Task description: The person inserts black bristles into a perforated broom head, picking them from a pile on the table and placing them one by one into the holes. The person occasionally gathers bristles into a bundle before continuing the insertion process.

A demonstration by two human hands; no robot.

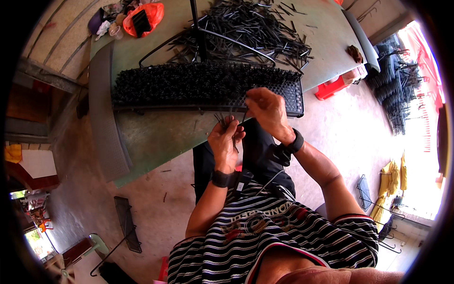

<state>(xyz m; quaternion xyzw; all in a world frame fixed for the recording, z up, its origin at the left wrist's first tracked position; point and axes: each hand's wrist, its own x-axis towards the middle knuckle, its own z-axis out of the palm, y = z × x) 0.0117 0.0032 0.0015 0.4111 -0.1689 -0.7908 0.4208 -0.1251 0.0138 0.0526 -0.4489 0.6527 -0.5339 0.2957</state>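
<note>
My left hand [226,142] is closed round a small bundle of thin black strips [220,118], whose ends stick up past the fingers. Just right of it and a little higher, my right hand [267,111] is pinched, and a thin dark strip [245,114] appears to hang from its fingertips. Both hands are at the near edge of a long black perforated rack [289,97]. Dense black tufts [189,85] fill most of the rack, while its right end shows bare holes. A black wire frame [236,39] rises behind it.
A heap of loose black strips [255,23] covers the back of the green table [146,146]. An orange plastic bag [153,16] sits at the back left. A red stool [331,88] stands off the table's right side, and stacked black racks [390,85] lie farther right.
</note>
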